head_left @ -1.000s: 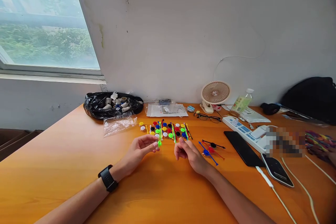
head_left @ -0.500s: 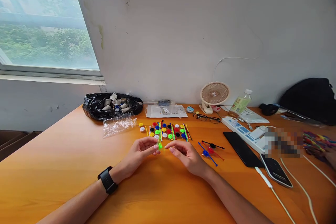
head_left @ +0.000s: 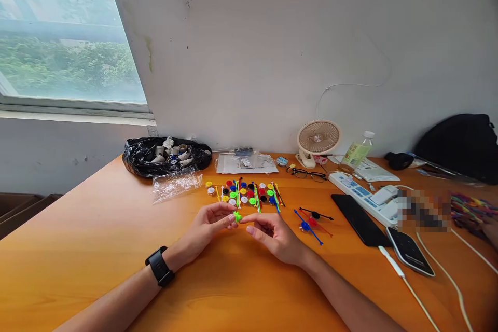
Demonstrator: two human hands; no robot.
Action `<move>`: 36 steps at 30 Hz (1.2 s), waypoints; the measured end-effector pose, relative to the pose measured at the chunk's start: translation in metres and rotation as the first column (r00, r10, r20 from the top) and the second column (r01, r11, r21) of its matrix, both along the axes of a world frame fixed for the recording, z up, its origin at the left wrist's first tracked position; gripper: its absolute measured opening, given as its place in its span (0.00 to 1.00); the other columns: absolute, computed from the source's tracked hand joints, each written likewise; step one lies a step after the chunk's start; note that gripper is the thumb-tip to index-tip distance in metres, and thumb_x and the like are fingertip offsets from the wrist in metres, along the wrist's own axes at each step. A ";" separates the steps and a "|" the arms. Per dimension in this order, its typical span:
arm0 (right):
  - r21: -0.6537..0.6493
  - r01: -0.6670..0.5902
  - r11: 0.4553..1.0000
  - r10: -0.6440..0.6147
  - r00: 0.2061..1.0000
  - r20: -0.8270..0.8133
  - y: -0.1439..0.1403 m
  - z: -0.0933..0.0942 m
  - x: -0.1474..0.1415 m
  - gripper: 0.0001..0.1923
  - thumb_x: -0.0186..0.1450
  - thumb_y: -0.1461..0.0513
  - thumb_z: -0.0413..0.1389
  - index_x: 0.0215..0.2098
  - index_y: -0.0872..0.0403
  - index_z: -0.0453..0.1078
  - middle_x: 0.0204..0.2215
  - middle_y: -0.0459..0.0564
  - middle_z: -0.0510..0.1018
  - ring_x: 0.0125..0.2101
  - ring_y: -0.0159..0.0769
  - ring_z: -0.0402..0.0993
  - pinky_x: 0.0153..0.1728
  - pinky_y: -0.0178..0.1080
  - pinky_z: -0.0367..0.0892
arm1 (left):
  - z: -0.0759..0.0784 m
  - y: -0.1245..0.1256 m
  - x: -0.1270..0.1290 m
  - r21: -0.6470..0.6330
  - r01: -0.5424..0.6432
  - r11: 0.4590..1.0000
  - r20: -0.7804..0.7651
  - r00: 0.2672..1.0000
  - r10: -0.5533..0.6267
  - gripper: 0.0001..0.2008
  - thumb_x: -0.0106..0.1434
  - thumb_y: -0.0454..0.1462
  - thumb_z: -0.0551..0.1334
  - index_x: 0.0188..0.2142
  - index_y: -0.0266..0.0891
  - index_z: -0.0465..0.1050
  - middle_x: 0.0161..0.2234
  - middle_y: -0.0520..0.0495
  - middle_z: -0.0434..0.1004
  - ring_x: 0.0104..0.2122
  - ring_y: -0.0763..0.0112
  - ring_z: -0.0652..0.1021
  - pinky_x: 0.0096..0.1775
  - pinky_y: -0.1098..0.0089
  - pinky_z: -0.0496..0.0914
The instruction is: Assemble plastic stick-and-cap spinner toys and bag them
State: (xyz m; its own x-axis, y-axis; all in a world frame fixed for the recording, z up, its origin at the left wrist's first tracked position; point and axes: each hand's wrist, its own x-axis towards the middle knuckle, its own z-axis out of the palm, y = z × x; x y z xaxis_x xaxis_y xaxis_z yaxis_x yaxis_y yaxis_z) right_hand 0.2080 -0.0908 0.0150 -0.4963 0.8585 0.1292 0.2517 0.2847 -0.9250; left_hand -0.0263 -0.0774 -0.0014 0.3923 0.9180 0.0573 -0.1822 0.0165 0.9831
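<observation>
Green disc piece [head_left: 237, 216] sits pinched between both hands just above the tabletop [head_left: 97, 249]; left hand [head_left: 208, 225] clamps it at thumb and fingertips, right hand [head_left: 272, 233] meets it from the other side, fingertips touching it, so the two hands are together on the one piece; whether a stick is already in it is too small to tell; to the right lie three finished-looking stick-and-disc pieces [head_left: 311, 220], blue, red and black, judged done; behind the hands a cluster of loose coloured discs and sticks [head_left: 245, 193] is left, so most of the work looks unfinished; clear plastic bag [head_left: 177, 184] lies near the cluster.
</observation>
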 end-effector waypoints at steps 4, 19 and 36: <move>0.026 0.048 0.999 -0.046 0.998 -0.053 0.001 0.002 0.002 0.20 0.71 0.47 0.57 0.48 0.54 0.78 0.23 0.40 0.58 0.24 0.29 0.53 0.26 0.35 0.49 | 0.000 0.000 0.000 0.002 -0.018 1.000 0.006 1.000 0.018 0.16 0.64 0.45 0.71 0.47 0.37 0.78 0.36 0.46 0.80 0.38 0.67 0.78 0.46 0.66 0.72; -0.413 -0.244 0.877 0.142 0.955 -0.261 -0.004 0.005 0.006 0.43 0.73 0.35 0.31 0.10 0.52 0.50 0.11 0.42 0.47 0.19 0.30 0.44 0.26 0.40 0.46 | -0.002 0.003 -0.001 0.036 -0.130 0.991 -0.029 0.991 0.131 0.17 0.62 0.46 0.72 0.46 0.39 0.79 0.42 0.45 0.82 0.38 0.67 0.79 0.44 0.67 0.73; 0.025 0.076 0.997 -0.077 0.997 0.026 0.002 -0.009 -0.005 0.17 0.70 0.48 0.59 0.44 0.52 0.70 0.23 0.39 0.60 0.24 0.30 0.55 0.25 0.35 0.52 | -0.006 -0.002 0.005 0.046 0.084 0.995 -0.041 0.996 -0.082 0.16 0.61 0.44 0.74 0.45 0.39 0.79 0.44 0.44 0.82 0.44 0.63 0.80 0.50 0.64 0.73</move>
State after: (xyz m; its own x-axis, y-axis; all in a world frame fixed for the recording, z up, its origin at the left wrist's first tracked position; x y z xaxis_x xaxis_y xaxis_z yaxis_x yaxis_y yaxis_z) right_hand 0.2034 -0.0888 0.0057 -0.4327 0.8909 0.1381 0.2981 0.2859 -0.9107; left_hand -0.0216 -0.0798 -0.0077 0.4698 0.8788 0.0833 -0.1437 -0.0170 0.9895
